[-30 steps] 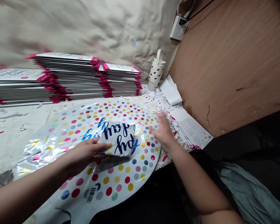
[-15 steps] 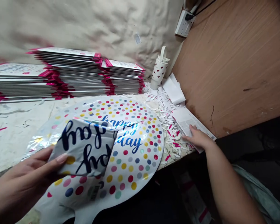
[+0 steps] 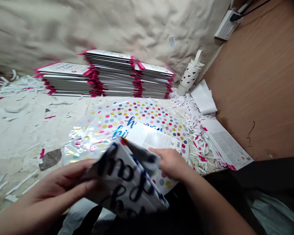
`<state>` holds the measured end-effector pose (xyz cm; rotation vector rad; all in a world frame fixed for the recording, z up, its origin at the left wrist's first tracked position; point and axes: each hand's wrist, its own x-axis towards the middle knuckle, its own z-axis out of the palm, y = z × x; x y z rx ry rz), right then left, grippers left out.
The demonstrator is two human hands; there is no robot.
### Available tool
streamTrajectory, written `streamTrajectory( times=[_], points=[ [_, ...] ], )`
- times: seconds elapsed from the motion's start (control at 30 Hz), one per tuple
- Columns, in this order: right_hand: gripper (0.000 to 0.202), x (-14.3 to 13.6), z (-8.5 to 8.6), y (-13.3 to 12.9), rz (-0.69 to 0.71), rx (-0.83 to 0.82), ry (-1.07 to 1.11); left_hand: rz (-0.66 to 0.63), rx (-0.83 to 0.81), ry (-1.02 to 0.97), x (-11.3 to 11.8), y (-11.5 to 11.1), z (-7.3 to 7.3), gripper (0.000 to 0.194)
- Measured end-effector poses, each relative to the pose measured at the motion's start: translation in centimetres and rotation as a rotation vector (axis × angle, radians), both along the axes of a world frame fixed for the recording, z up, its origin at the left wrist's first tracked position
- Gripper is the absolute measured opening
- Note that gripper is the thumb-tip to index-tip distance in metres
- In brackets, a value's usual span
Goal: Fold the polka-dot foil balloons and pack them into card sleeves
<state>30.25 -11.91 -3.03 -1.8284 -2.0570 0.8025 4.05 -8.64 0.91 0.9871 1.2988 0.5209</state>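
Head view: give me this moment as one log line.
left hand: holding folded lettered sheet | right hand: holding printed card | on table: round dotted sheet | rear: pink-edged stacks

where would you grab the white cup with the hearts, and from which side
Probably by the raised handle on top of the white cup, coming from above: it stands up past the lid, while paper shreds lie about the base and a wall rises behind.
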Motion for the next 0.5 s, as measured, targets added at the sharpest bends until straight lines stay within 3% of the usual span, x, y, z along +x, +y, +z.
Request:
streamTrajectory(
  times=[0.1,0.17,0.2,0.27,0.37,0.4,0.5],
  points=[
    [0.046,2.0,1.4,0.8,0.187,-0.124,0.486,-0.483,0.221,-0.008,1.8,0.3,0.1,0.028],
    [0.061,2.9,1.8,1.4,0.255,-0.261,0.747,-0.651,0.381,0.028,3.3,1.5,0.2,0.031],
    [0.063,3.2,1.5,1.8,0.214,-0.332,0.825,-0.67,0.484,0.08,4.2,2.1,0.2,0.032],
    [0.046,3.9,0.4,2.9,-0.021,-0.391,0.829,-0.603,0.718,0.248,6.0,3.0,0.1,0.031],
    [0.024,5.9,-2.1,5.0,-0.401,-0.32,0.752,-0.476,1.057,0.505,9.6,2.1,-0.7,0.031],
    [0.022,6.6,-2.7,5.6,-0.471,-0.283,0.739,-0.544,1.119,0.539,11.1,1.3,-1.3,0.031],
    [0.022,8.6,-3.5,6.7,-0.564,-0.238,0.754,-0.935,1.122,0.565,15.6,-1.3,-3.8,0.029]
  ],
)
